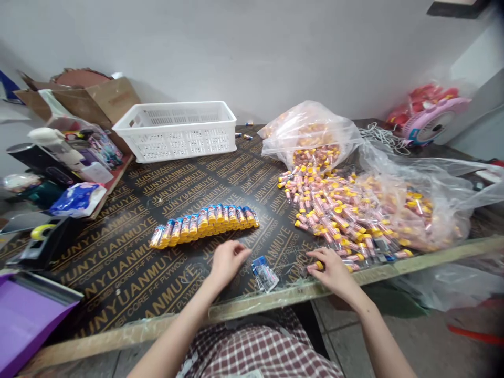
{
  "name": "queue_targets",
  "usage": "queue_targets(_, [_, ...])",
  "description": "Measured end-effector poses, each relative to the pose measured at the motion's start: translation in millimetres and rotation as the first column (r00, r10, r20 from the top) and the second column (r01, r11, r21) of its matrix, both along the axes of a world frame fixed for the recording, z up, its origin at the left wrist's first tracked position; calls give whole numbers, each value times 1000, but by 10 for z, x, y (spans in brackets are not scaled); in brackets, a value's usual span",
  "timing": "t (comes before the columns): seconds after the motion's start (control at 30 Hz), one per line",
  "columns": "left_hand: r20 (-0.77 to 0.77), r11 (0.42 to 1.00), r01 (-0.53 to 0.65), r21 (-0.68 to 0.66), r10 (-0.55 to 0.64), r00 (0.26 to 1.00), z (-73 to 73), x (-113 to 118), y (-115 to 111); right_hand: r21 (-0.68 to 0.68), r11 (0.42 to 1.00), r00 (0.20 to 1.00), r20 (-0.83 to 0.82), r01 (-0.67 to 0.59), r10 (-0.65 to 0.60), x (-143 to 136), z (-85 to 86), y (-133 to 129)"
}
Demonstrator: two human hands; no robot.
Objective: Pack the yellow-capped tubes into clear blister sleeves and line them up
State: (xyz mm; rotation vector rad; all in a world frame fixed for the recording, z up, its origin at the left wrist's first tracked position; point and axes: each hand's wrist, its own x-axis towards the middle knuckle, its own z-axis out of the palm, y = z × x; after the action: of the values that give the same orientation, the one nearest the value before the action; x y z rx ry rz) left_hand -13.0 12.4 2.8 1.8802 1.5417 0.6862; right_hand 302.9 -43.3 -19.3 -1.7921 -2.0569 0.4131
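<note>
My left hand (229,261) is over the table just below a neat stack of small yellow and blue labelled tubes (205,223). Its fingers are bent together, and whatever they may hold is too small to make out. A few flat blue-and-clear sleeves (264,273) lie near the front edge, between my two hands. My right hand (333,270) has its fingers closed around a small tube with a yellow cap (318,265), at the near left side of a big heap of pink tubes with yellow caps (334,210).
A white plastic basket (179,134) stands at the back left. Plastic bags (311,126) lie behind and right of the heap. A purple tray (31,325), a tape dispenser (43,241) and a cardboard box (106,102) are on the left; a pink fan (437,123) is at the back right.
</note>
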Motion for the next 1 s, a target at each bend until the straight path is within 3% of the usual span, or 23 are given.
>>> queue_targets(0.07, [6,995,57,-87,-57,998,-206,172,-126,-67,997,997,63,-37,42,31,-25,-12])
queue_targets(0.17, [38,992,34,-120,-29,999,-395,287,-193,-82,995,992,105,-55,63,-5,-31,-14])
queue_targets(0.3, [152,992,-14,-123,33,988,-419,297,-184,-57,995,994,65,-82,85,-149,-17,11])
queue_targets(0.43, [318,975,-58,-215,126,940,-374,314,-199,-49,994,982,-170,-95,86,-402,37,32])
queue_targets(0.5, [471,947,-63,-315,214,856,-353,325,-214,-12,999,951,-304,-53,47,-555,91,34])
queue_targets(0.57, [619,895,-32,-445,333,711,-323,323,-222,45,999,919,-394,21,-2,-705,148,28])
queue_targets(0.63, [691,839,4,-543,445,570,-282,303,-222,93,991,877,-478,101,-44,-840,189,14])
queue_targets(0.7, [712,807,13,-591,514,479,-236,266,-215,130,980,830,-555,152,-55,-953,208,-11])
queue_targets(0.83, [724,777,30,-629,571,387,-176,185,-198,159,974,751,-661,163,-18,-1114,206,-72])
queue_targets(1.0, [722,766,26,-643,594,355,-182,139,-195,154,976,710,-704,151,2,-1202,208,-128])
